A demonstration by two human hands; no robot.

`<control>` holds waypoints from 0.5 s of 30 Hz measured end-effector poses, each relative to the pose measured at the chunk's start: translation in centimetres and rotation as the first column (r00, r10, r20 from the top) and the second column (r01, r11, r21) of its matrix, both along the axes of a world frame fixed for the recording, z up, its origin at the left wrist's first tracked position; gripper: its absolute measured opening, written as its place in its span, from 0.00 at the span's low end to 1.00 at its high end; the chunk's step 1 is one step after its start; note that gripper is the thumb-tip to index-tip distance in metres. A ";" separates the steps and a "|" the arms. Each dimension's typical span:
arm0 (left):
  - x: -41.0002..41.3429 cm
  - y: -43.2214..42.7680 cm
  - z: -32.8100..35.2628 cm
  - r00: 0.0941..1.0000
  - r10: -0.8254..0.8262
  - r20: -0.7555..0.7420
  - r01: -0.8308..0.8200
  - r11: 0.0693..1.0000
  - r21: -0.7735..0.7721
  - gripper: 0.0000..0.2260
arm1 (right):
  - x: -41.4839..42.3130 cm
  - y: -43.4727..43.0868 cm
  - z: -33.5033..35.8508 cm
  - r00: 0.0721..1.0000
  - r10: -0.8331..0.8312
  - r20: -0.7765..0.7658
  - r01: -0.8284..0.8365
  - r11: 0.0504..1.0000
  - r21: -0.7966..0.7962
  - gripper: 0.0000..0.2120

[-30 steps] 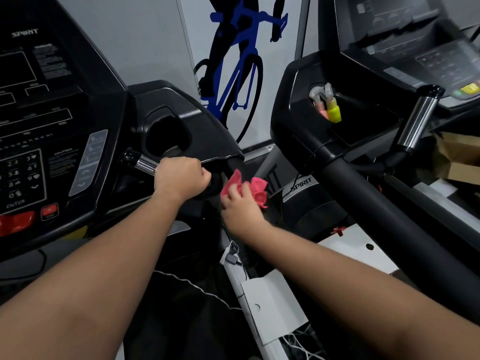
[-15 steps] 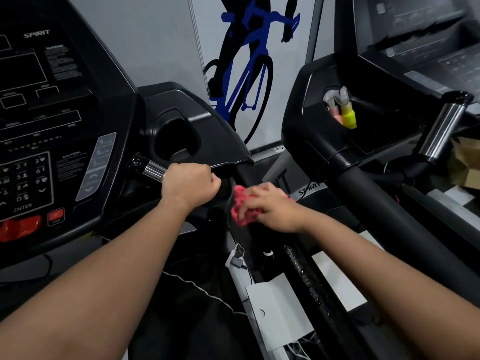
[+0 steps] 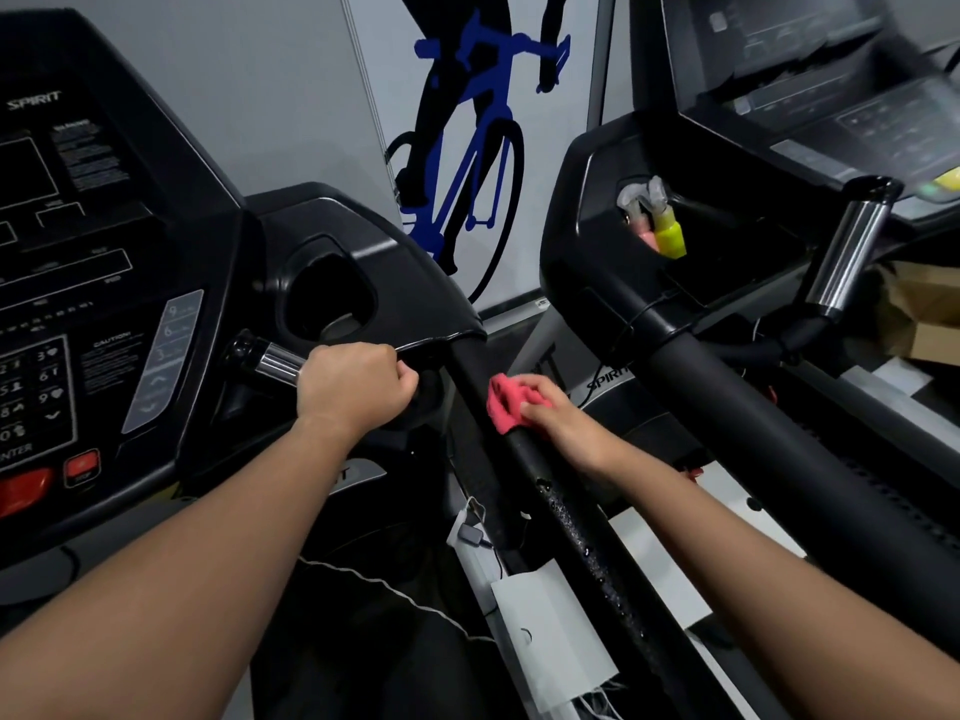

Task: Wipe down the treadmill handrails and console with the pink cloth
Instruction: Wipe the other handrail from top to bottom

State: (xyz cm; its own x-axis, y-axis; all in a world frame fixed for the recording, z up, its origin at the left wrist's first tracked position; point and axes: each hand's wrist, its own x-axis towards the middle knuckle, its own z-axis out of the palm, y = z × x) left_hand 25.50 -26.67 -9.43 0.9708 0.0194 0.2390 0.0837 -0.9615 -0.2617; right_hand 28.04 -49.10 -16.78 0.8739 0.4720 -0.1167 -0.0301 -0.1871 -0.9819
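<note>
My right hand (image 3: 558, 426) presses the bunched pink cloth (image 3: 506, 405) onto the top of the black right handrail (image 3: 566, 506), just below where the rail meets the console. Wet droplets shine on the rail nearer to me. My left hand (image 3: 353, 381) is closed in a fist around the chrome and black pulse grip (image 3: 265, 358) that sticks out beside the console. The black treadmill console (image 3: 93, 283), with its keypad, arrow keys and red stop button, fills the left side. A cup holder (image 3: 330, 301) sits in its right wing.
A second black treadmill stands close on the right, with its thick handrail (image 3: 769, 428), a chrome grip (image 3: 847, 252) and spray bottles (image 3: 657, 226) in its tray. Cardboard (image 3: 919, 309) lies at far right. White tags (image 3: 550, 636) and cables hang below my rail. A cyclist graphic covers the wall.
My right hand has carried the cloth from beside the console end up onto the handrail and turned palm down on it. My left hand has kept its hold on the pulse grip.
</note>
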 end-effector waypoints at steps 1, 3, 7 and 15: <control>0.0 0.0 0.0 1.000 0.002 -0.004 -0.002 1.000 0.000 0.15 | -0.6 -0.3 0.2 0.992 0.035 0.120 -0.020 0.993 -0.118 0.12; 0.0 -0.1 0.0 1.000 0.009 -0.012 -0.009 1.000 -0.010 0.15 | -2.2 -0.6 0.4 0.928 0.190 0.319 -0.043 0.907 -0.418 0.16; 0.2 -0.1 0.0 1.000 0.017 -0.024 -0.018 1.000 -0.021 0.15 | -4.6 0.8 1.2 0.726 0.483 0.490 0.081 0.647 -0.758 0.16; 0.0 -0.4 0.2 1.000 0.020 0.005 -0.020 1.000 0.000 0.14 | 3.0 2.9 0.3 0.966 0.067 0.250 0.006 0.960 -0.280 0.16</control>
State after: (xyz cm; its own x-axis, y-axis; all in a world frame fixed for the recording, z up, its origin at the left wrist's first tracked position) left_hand 25.55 -27.03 -9.19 0.9691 0.0383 0.2436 0.1037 -0.9596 -0.2616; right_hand 31.00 -46.19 -16.44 0.8771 0.4798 -0.0222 0.2237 -0.4489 -0.8651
